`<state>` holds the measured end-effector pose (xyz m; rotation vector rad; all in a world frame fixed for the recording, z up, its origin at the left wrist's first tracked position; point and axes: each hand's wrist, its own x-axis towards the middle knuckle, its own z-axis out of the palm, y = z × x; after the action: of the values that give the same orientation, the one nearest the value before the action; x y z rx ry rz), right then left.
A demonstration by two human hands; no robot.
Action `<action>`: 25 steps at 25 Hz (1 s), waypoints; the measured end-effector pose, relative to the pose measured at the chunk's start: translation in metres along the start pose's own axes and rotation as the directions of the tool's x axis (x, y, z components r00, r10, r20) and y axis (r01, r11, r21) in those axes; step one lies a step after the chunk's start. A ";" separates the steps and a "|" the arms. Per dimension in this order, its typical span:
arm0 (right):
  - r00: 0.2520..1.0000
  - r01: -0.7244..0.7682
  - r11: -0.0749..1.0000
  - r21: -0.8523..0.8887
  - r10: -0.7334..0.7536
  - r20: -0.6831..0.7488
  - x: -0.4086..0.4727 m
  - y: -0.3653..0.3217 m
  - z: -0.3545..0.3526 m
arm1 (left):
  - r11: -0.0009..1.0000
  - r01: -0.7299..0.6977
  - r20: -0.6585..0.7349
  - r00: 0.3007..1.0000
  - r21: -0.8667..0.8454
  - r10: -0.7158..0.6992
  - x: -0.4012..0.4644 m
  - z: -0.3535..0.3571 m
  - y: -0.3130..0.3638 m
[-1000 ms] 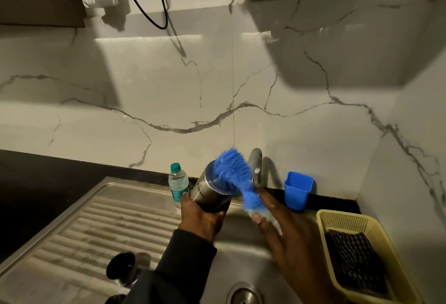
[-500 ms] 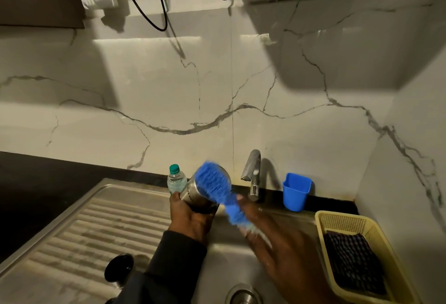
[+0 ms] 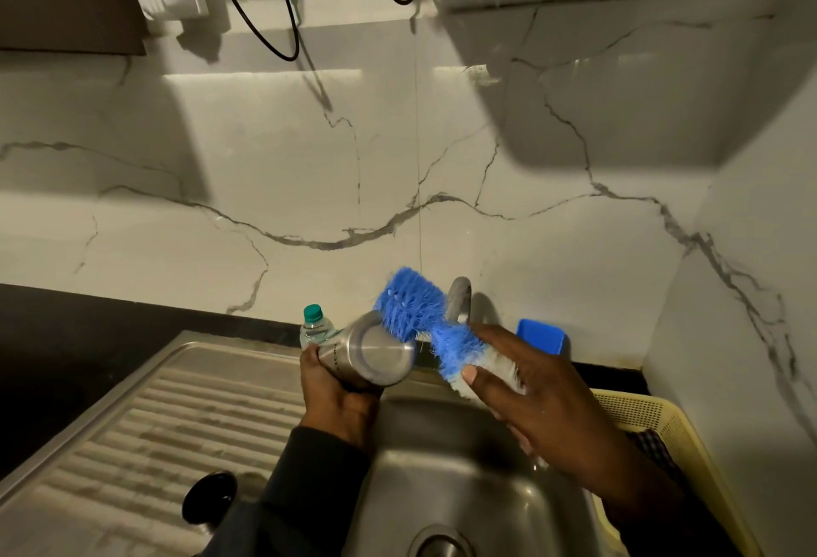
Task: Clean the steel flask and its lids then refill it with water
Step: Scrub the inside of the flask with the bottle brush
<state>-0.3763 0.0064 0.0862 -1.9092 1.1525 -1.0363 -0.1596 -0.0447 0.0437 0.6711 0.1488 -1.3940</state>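
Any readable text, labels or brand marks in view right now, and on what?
Flask: dark lettering along its side by the left hand, too small and cut off to read.
Water bottle: label too blurred to read.
Brush, blue cup, basket: no text visible.

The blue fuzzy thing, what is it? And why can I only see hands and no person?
The camera sits on the person's head and looks down, so you see only their two hands over a kitchen sink. The blue fuzzy thing is a bottle brush. The right hand grips its handle, and the bristles rub the bottom end of a steel flask, which the left hand holds tilted above the sink. Behind the flask stand a small water bottle with a green cap and the tap. A dark round lid lies on the ridged draining board. On the right are a blue cup and a yellow basket.
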 end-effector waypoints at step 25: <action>0.954 0.066 0.865 -0.498 -0.201 -0.223 -0.013 -0.005 0.015 | 0.814 -0.551 -0.103 0.813 0.185 0.573 -0.020 0.030 -0.024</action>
<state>-0.3652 0.0218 0.0798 -2.3170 1.5712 -1.1916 -0.1946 -0.0435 0.0698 0.8636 -0.0364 -0.7784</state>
